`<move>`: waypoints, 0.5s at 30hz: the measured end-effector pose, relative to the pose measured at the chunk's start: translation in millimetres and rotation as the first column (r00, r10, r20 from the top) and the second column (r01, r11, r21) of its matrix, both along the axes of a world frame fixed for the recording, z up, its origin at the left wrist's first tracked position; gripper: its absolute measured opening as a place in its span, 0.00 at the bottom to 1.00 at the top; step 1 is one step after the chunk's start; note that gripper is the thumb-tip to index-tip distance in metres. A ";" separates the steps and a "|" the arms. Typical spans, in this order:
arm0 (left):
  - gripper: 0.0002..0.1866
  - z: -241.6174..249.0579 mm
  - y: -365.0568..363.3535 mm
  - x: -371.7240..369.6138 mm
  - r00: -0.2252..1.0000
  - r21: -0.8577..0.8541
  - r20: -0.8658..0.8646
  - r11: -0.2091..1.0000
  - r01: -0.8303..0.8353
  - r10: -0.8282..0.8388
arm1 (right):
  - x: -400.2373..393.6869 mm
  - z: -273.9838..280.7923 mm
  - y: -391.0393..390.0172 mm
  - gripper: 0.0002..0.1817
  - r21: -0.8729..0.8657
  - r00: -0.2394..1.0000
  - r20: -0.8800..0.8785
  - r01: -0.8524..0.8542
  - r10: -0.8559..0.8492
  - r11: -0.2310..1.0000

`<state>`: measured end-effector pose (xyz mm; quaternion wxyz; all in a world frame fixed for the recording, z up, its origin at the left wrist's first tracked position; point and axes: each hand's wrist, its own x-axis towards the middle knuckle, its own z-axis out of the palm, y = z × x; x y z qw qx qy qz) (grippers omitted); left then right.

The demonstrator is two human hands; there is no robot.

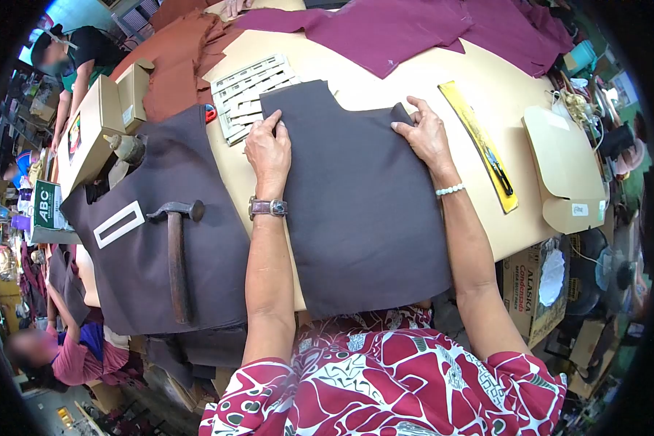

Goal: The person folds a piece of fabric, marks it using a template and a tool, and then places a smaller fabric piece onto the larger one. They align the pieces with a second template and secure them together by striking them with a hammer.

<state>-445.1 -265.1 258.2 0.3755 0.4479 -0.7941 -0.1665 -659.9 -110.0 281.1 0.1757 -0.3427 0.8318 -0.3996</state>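
A dark grey cut fabric panel [363, 211] lies in front of me, its near edge hanging at the table's front. My left hand [269, 151] pinches its left edge near the top between thumb and fingers. At the upper right corner, which is slightly lifted, my right hand [426, 136] holds the cloth with the thumb against it. Left of my left arm, a stack of dark cut fabric [218, 269] carries a hammer [176, 261] and a white slotted template [119, 224]. Just beyond my left hand sit pale slotted templates [243, 91].
A yellow ruler [465, 123] with a black pen-like tool [498, 171] lies right of my right hand. Rust cloth [174, 65] and maroon cloth [385, 33] cover the far side. Cardboard boxes [94, 134] stand left; an open folded card [567, 167] lies right. Other people sit at left.
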 end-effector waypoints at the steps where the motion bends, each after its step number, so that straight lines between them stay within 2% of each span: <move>1: 0.12 -0.6 -0.2 -0.3 1.000 -0.011 -0.002 1.000 0.003 -0.003 | 0.0 -0.9 -0.6 0.34 0.002 1.000 0.006 0.005 -0.005 1.000; 5: 0.12 -2.1 0.9 -1.4 0.999 -0.055 0.045 0.998 0.000 0.003 | -0.1 1.6 1.3 0.35 0.015 0.998 -0.059 -0.005 0.006 1.000; 8: 0.12 -1.1 2.6 -2.4 0.993 -0.081 0.117 0.997 0.000 0.009 | 0.4 -2.1 1.9 0.35 -0.043 0.999 -0.053 0.001 -0.004 0.999; 11: 0.11 -3.4 7.3 -5.0 0.984 -0.184 0.179 0.983 0.023 0.011 | 0.7 3.6 1.6 0.34 0.021 1.000 -0.011 -0.014 0.014 1.000; 15: 0.11 -12.1 8.4 -12.5 0.935 -0.332 0.342 0.943 0.033 0.088 | 1.7 -4.2 0.3 0.33 0.036 0.980 -0.197 -0.025 0.031 0.999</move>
